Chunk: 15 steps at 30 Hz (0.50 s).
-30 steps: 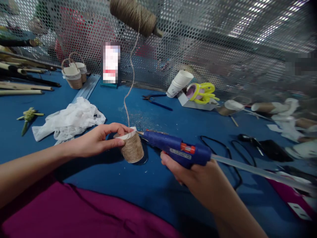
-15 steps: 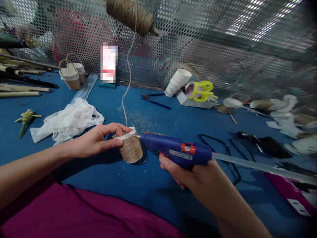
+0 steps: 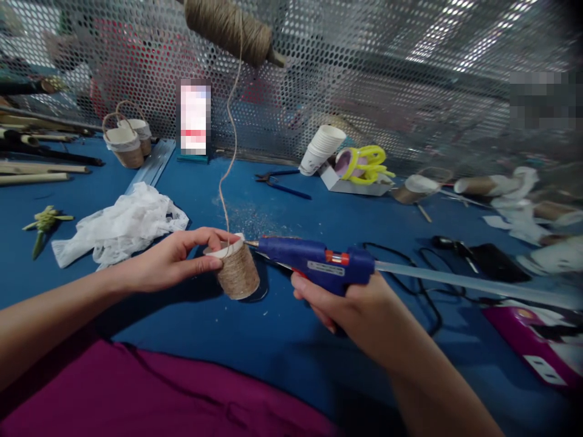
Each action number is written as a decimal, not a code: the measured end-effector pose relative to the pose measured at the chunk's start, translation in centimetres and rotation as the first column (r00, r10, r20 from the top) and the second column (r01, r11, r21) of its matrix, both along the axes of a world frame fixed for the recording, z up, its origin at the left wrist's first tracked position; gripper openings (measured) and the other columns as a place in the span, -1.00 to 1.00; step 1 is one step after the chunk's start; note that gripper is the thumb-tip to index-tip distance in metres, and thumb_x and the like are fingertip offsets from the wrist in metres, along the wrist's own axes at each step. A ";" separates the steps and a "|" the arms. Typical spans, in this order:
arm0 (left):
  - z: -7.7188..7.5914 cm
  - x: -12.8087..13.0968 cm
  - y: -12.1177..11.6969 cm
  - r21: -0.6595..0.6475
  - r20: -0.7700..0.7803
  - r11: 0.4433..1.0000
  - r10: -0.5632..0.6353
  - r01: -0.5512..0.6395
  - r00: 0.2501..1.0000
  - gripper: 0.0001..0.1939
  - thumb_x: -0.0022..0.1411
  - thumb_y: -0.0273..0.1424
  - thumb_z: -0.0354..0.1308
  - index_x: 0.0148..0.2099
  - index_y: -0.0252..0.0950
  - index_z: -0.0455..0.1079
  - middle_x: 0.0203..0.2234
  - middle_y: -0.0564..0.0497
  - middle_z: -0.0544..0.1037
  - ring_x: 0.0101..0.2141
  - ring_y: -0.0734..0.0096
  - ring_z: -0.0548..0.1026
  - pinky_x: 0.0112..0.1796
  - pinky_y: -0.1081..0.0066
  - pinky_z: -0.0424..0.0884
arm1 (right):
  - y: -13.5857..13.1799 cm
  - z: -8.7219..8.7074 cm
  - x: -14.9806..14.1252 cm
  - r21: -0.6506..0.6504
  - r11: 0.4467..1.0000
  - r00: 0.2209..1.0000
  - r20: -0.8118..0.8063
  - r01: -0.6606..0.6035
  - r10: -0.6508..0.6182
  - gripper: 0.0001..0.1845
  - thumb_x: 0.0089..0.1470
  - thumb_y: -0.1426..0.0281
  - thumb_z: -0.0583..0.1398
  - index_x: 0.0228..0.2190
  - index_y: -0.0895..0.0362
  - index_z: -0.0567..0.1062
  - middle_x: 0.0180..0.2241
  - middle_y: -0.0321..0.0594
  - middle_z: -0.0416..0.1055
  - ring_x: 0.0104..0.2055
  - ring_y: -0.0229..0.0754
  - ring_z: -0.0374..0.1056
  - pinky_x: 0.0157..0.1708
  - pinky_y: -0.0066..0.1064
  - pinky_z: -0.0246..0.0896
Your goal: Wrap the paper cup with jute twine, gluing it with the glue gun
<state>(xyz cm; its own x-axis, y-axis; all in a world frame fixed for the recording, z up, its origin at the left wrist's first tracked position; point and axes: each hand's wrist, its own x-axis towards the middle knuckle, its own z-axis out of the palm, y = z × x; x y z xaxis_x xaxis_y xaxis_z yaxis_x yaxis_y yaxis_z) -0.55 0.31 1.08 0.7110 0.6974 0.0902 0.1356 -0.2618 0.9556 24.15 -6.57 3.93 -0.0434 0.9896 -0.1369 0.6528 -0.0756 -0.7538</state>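
My left hand [image 3: 170, 262] pinches the white rim of a twine-wrapped paper cup [image 3: 237, 271], which stands tilted on the blue table [image 3: 282, 331]. A strand of twine [image 3: 226, 159] runs up from the cup to a spool [image 3: 226, 27] hanging on the mesh wall. My right hand [image 3: 350, 312] grips a blue hot glue gun [image 3: 319, 264]. Its nozzle touches the cup just under the rim, on the right side. A clear glue stick [image 3: 455, 283] sticks out of the gun's back.
Crumpled white lace [image 3: 119, 224] lies at left, near bamboo sticks [image 3: 31, 173] and two small twine baskets [image 3: 124, 141]. Stacked paper cups [image 3: 321, 147], pliers [image 3: 279, 182], a yellow-handled item [image 3: 367, 164], a black cord [image 3: 419, 285] and scattered cups sit behind and to the right.
The glue gun's nozzle has stayed at the cup's rim while my right hand shifted slightly left and levelled the gun. My left hand keeps its hold on the cup.
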 end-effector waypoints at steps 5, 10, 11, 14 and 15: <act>0.0 0.0 0.0 -0.003 0.016 1.000 -0.001 0.001 1.000 -0.91 0.23 -0.47 0.03 -0.35 -0.33 0.24 0.02 -0.20 0.39 0.10 0.20 0.28 0.05 0.21 0.21 | -0.7 0.7 -0.9 0.005 0.999 0.998 -0.029 0.047 -0.047 -0.74 -0.04 0.24 0.14 -0.64 0.10 0.33 -0.78 -0.43 0.17 -0.73 -0.38 0.13 -0.69 -0.51 0.10; -0.1 0.0 0.1 0.002 0.030 1.000 -0.005 0.005 1.000 -0.91 0.23 -0.46 0.03 -0.35 -0.33 0.24 0.01 -0.20 0.40 0.10 0.21 0.28 0.04 0.20 0.21 | -0.6 0.6 -0.9 -0.019 0.997 0.996 -0.037 0.081 -0.082 -0.76 -0.10 0.23 0.19 -0.64 0.11 0.36 -0.81 -0.45 0.16 -0.75 -0.36 0.12 -0.72 -0.50 0.10; -0.1 0.0 0.1 0.001 0.031 1.000 -0.007 0.007 1.000 -0.91 0.23 -0.46 0.03 -0.35 -0.33 0.24 0.01 -0.20 0.40 0.10 0.21 0.28 0.04 0.20 0.21 | -0.7 0.6 -0.9 -0.018 0.997 0.997 -0.035 0.072 -0.073 -0.76 -0.09 0.24 0.19 -0.63 0.11 0.37 -0.80 -0.44 0.17 -0.75 -0.36 0.13 -0.71 -0.50 0.11; -0.1 0.0 0.1 -0.002 0.035 1.000 -0.013 0.013 0.999 -0.89 0.24 -0.44 0.03 -0.36 -0.33 0.24 0.03 -0.20 0.39 0.08 0.21 0.30 0.04 0.19 0.21 | -0.9 0.7 -0.9 0.018 1.000 1.000 -0.016 0.003 -0.002 -0.75 -0.02 0.23 0.14 -0.60 0.11 0.41 -0.77 -0.42 0.20 -0.72 -0.35 0.14 -0.70 -0.49 0.09; -0.1 0.0 0.1 -0.002 0.036 1.000 -0.014 0.014 0.999 -0.89 0.24 -0.43 0.03 -0.36 -0.33 0.24 0.03 -0.20 0.38 0.08 0.21 0.30 0.04 0.19 0.20 | -0.9 0.6 -0.7 0.024 1.000 1.000 -0.004 -0.013 0.013 -0.74 0.00 0.23 0.13 -0.60 0.11 0.41 -0.77 -0.41 0.20 -0.72 -0.35 0.14 -0.71 -0.48 0.09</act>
